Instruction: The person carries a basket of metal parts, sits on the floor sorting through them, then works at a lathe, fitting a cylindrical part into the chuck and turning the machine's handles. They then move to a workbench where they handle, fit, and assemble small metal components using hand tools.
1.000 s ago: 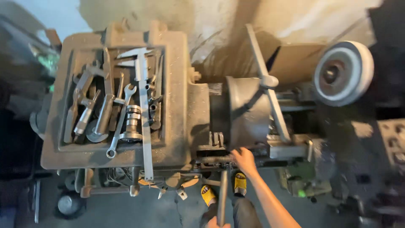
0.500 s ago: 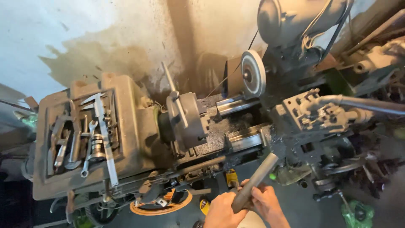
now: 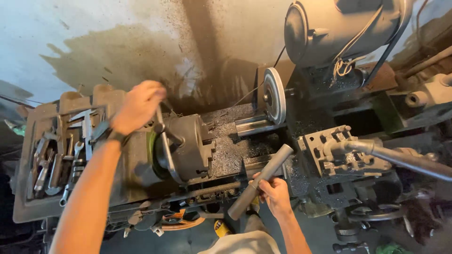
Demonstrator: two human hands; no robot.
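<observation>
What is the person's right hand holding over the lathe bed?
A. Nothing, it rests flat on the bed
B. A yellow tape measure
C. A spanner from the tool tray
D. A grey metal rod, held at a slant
D: the right hand is closed around a grey metal rod that slants up towards the tool post, while the left hand is up at the chuck key on the chuck.

Tray (image 3: 23,188) of wrenches (image 3: 52,164) at far left, atop the headstock. Chuck (image 3: 188,146) just right of it, left hand (image 3: 139,106) on the key (image 3: 162,124) above. Bar (image 3: 261,181) in right hand (image 3: 275,195), in front of the bed (image 3: 230,146) (tilted up toward the toolpost (image 3: 343,150)). Wheel (image 3: 274,96) behind the bed, motor (image 3: 343,28) above, right.
</observation>
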